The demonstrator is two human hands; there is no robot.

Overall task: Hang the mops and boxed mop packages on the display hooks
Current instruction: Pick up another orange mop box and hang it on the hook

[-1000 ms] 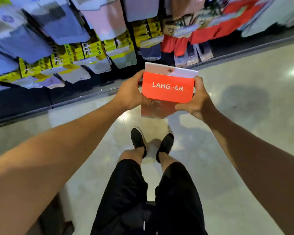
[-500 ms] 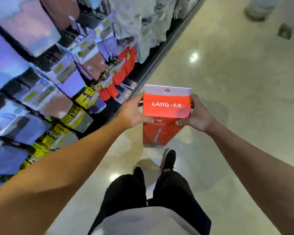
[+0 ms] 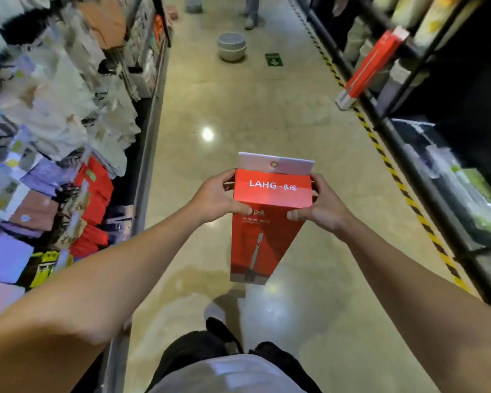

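Note:
I hold a red boxed mop package point(image 3: 267, 211) upright in front of me, over the aisle floor. It has a white tab with a hang hole at its top and the letters LAHG in white. My left hand point(image 3: 217, 198) grips its left upper edge and my right hand point(image 3: 321, 208) grips its right upper edge. A second red boxed mop package point(image 3: 372, 66) leans against the dark shelving on the right. No display hook is clearly visible.
Packaged cloths hang in rows along the left shelving point(image 3: 68, 137). Dark shelves point(image 3: 451, 180) with a yellow-black floor stripe run down the right. Stacked grey basins point(image 3: 231, 46) sit on the floor ahead, and a person's legs point(image 3: 251, 12) stand beyond them.
My view has swung from the left shelving to look straight down the aisle. Both hands keep their grip on the red package, which has stayed in front of me.

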